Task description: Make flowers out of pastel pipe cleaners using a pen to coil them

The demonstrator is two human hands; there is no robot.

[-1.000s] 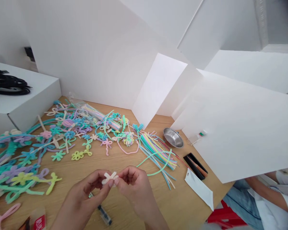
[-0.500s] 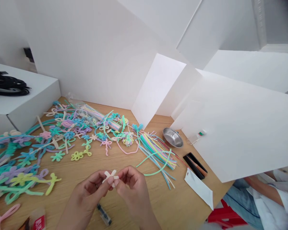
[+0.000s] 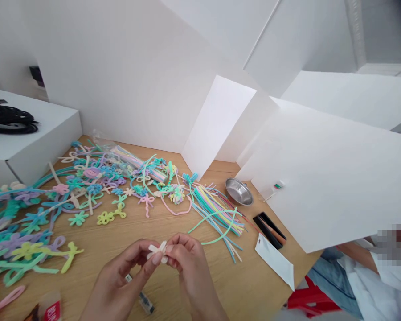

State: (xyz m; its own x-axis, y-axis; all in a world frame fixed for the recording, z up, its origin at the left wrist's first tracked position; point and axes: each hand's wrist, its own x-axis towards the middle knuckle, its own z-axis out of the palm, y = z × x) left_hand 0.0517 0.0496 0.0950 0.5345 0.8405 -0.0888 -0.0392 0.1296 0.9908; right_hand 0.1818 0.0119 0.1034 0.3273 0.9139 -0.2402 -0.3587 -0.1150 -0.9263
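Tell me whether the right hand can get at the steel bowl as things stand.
Probably not yet: the right hand pinches the white piece with the left hand; only loose pipe cleaners lie before the bowl.

head-worn view, facing forward — tilted down, close

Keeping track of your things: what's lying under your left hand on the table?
Under your left hand, which pinches a white pipe-cleaner shape, a slim clear tube lies on the wooden table. Its middle is covered by the hand, so that part cannot be seen.
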